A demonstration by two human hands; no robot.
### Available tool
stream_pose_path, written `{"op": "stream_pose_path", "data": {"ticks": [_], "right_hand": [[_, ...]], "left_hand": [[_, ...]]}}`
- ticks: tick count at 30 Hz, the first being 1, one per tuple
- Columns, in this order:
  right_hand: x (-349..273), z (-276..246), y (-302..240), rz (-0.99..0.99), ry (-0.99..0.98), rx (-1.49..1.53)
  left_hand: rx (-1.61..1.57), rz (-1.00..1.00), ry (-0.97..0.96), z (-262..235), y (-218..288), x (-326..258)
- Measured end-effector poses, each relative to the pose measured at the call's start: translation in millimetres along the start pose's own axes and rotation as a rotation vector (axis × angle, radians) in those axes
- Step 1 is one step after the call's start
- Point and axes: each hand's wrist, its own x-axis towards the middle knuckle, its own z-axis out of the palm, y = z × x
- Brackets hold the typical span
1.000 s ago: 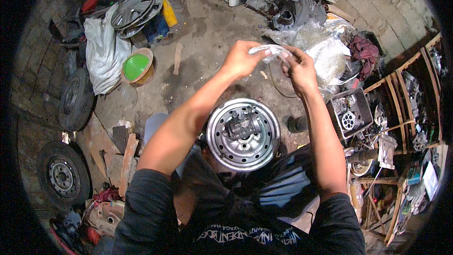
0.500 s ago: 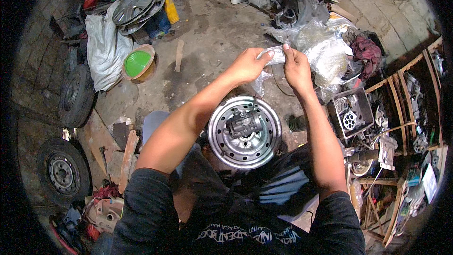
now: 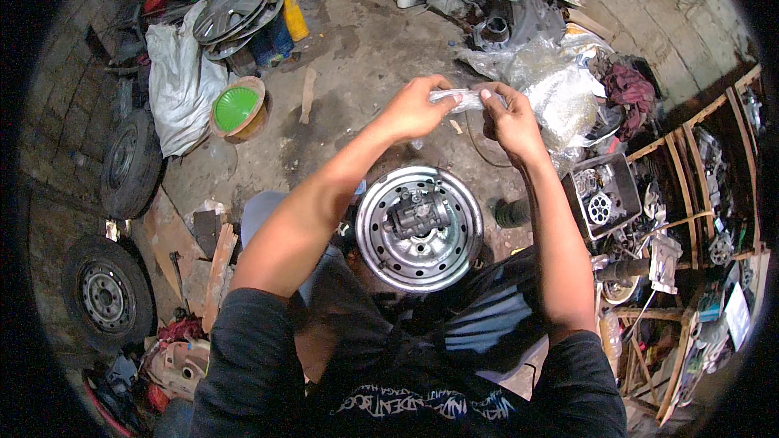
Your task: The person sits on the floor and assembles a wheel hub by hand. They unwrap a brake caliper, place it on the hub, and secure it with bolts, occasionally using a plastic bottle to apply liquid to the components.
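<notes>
A piece of clear plastic film (image 3: 468, 100), gathered into a narrow band, stretches between my hands beyond the wheel. My left hand (image 3: 415, 109) pinches one end, with its thumb on top. At the other end my right hand (image 3: 513, 122) is closed in a similar pinch. Below my hands, between my legs, a silver steel wheel rim (image 3: 372, 253) lies flat. On its centre sits a dark grey cast metal part (image 3: 418, 216), which neither hand touches.
Bubble wrap (image 3: 560, 105) is heaped right of my hands. A grey bin of metal parts (image 3: 602, 229) stands beside wooden shelves (image 3: 690, 146). Far left are a green bowl (image 3: 236, 109), a white sack (image 3: 180, 89) and tyres (image 3: 107, 296). Gearbox-like castings (image 3: 519, 8) lie at the far right.
Both hands have come slightly nearer to me. The plastic between them is now drawn into a tighter, straighter band, and the loose piece hanging below it has mostly gone from sight.
</notes>
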Motion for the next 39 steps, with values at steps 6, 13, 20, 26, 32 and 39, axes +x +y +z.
{"op": "stream_pose_path", "data": {"ticks": [6, 13, 20, 26, 32, 39], "right_hand": [[9, 6, 12, -0.118, 0.21, -0.414], [16, 28, 42, -0.141, 0.166, -0.149], [42, 34, 97, -0.084, 0.215, -0.014], [22, 53, 140, -0.063, -0.304, -0.434], [-19, 73, 145, 0.129, -0.572, -0.563], [-33, 93, 158, -0.111, -0.619, -0.645]], "left_hand": [[0.059, 0.18, -0.098, -5, -1, -7], [0.04, -0.015, -0.031, 12, -13, -29], [-0.183, -0.317, 0.32, 42, -37, -92], [-0.097, -0.481, 0.708, 137, -174, -189], [-0.125, -0.501, 0.506, 137, -146, -172], [-0.212, -0.461, 0.373, 142, -161, -181]]}}
